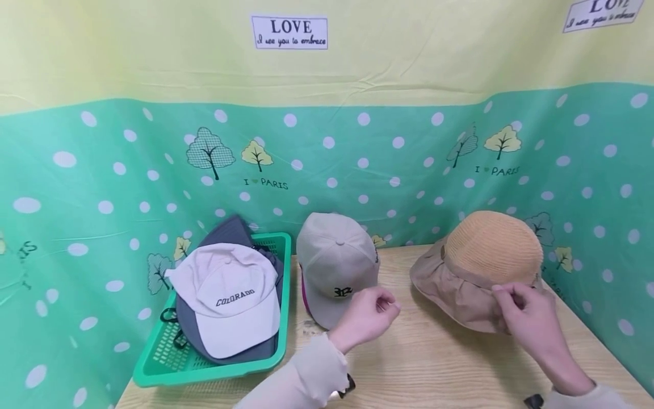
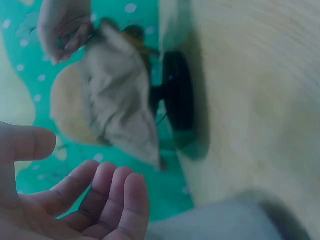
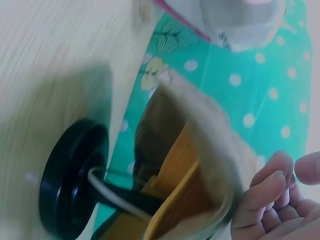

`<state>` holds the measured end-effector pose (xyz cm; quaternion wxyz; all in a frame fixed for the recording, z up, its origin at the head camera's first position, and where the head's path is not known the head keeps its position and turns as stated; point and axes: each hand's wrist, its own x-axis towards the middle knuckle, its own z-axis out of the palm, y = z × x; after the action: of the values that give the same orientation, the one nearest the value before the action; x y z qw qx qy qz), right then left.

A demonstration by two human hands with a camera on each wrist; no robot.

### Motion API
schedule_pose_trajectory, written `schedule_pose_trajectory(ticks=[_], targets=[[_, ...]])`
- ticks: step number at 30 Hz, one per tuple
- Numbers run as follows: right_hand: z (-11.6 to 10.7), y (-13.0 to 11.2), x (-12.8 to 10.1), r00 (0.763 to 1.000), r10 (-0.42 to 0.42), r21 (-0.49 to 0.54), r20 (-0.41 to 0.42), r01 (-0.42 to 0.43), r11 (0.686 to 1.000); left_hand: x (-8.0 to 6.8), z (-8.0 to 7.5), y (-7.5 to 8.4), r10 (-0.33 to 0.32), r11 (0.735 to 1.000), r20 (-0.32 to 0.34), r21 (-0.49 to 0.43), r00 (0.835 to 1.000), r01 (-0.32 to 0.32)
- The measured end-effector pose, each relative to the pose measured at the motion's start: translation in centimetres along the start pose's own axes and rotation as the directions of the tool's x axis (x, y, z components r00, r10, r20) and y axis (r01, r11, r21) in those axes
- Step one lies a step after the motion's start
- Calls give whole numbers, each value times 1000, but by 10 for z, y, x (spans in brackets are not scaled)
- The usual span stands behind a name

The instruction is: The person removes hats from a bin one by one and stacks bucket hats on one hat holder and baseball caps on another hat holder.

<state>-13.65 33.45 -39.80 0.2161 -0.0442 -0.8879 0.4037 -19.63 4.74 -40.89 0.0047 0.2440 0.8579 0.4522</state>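
A sun hat [image 1: 493, 247] with a straw-coloured crown and a drooping beige fabric brim sits at the right. Beneath it, the right wrist view shows a stand with a round black base [image 3: 75, 180]. My right hand [image 1: 533, 324] is beside the brim, thumb and fingers bent but apart; whether its fingertips touch the fabric is unclear. Loosely curled and holding nothing, my left hand [image 1: 365, 315] is in front of a grey cap [image 1: 337, 255] with a black emblem. Its palm and relaxed fingers [image 2: 115, 200] show in the left wrist view.
A green plastic basket [image 1: 288, 295] stands at the left of the wooden table [image 1: 403, 363]. Inside lie a white cap [image 1: 235, 295] lettered COLORADO and dark headwear [image 1: 230, 232]. A green and yellow printed cloth [image 1: 352, 142] encloses the back and sides.
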Motion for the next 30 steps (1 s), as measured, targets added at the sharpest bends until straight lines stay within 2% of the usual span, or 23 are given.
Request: schedule_pose_trajectory(ticks=[5,16,23,30], targets=[[11,-14,-3,999,-32,-5,28,32,999,-8,-25,-3,20,1000,-34,7,999,-19],[39,-29,-4,992,-91,121,90,80,990,-28,-69,-8,-2,998,-23,66,1000,4],[67,-45,-7,980,-149,212,135,119,970,-39,-105,-11,-46,997,-41,61,998,48],[96,-70,-10,967,-138,295,215,70,953,-48,-142,-19,-111,990,-115,78,987,120]])
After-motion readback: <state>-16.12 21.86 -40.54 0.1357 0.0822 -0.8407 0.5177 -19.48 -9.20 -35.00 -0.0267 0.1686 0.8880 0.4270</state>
